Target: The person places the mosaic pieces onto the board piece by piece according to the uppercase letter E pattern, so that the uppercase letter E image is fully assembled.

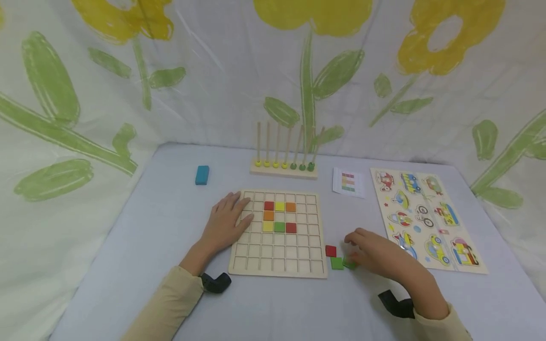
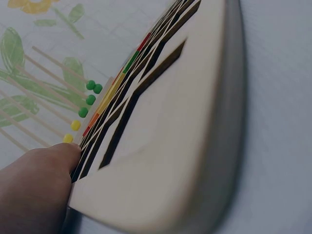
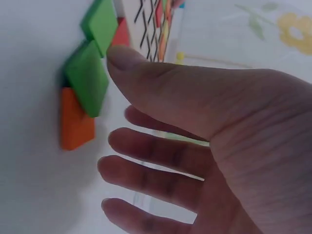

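Tile-picking step, seemingly: left hand (image 1: 225, 222), fingers spread, rests on grid board (image 1: 279, 251)'s left edge; right hand (image 1: 377, 252), fingers parted, beside loose green tiles (image 1: 337, 263) right of board, next likely needing a pinch.

A plain beige left sleeve (image 1: 166, 303) and a matching right sleeve (image 1: 441, 327) are showing, with black, curved wrist pieces (image 1: 216, 283) jutting out beside both.
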Tool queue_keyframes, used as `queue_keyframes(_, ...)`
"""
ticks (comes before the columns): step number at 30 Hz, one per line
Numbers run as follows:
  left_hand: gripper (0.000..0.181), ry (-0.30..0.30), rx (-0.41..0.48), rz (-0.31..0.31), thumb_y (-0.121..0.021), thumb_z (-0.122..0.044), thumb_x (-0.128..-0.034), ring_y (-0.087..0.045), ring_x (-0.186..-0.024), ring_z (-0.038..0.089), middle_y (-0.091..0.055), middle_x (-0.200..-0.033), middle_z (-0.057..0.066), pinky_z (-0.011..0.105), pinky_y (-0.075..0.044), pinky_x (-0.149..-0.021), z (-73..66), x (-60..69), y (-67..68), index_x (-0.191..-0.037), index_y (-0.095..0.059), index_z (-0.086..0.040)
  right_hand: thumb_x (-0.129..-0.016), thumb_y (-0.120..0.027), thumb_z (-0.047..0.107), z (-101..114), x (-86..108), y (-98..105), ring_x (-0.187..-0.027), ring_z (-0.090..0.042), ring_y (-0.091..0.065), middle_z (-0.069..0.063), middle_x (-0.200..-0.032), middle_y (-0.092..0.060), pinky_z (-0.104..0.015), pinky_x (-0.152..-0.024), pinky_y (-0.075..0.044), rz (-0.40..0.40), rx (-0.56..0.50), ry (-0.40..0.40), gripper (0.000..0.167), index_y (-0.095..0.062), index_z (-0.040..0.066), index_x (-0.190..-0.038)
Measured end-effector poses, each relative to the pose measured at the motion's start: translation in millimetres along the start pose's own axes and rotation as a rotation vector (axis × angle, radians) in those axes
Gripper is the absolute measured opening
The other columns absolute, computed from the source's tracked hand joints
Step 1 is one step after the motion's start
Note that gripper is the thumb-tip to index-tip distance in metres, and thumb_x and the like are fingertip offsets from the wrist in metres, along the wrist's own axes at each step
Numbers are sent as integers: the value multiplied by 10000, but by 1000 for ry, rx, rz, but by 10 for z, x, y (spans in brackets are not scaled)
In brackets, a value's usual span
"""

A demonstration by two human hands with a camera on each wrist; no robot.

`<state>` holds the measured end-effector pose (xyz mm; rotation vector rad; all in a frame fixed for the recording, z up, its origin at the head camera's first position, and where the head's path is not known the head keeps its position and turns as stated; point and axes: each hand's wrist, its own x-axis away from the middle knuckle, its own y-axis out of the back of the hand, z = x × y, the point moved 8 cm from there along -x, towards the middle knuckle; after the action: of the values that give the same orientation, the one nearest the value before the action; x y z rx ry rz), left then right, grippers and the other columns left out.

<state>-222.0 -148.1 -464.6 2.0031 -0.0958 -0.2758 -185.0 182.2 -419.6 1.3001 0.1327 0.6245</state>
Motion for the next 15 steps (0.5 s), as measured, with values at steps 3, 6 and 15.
queue_keyframes(3,570,-2,4,-1,-444,-487,-972,-201,-1446,337,-313,-1537,138,551,-197,-1133,0,-2,1,-1444,-424,-168,-804,-773,267,-6,102,-67,-846,-26,-521,127,-1003,-564,-233,-720,-499,-11,10,16,350,-645,194,-1121)
queue_keyframes(6,571,-7,-1,-5,-445,-485,-972,-202,-1445,342,-315,-1535,144,553,-197,-1132,-2,-7,-3,-1444,-424,-164,-783,-792,276,8,149,-111,-852,-16,-509,129,-1011,-562,-225,-732,-505,-58,43,42,351,-651,208,-1098)
queue_keyframes(15,570,-6,-2,-14,-450,-484,-970,-214,-1440,346,-319,-1535,142,555,-197,-1132,-20,3,6,-1440,-432,-163,-797,-781,278,-5,153,-162,-904,-64,-556,72,-1040,-600,-296,-802,-531,-115,83,40,337,-659,171,-1092)
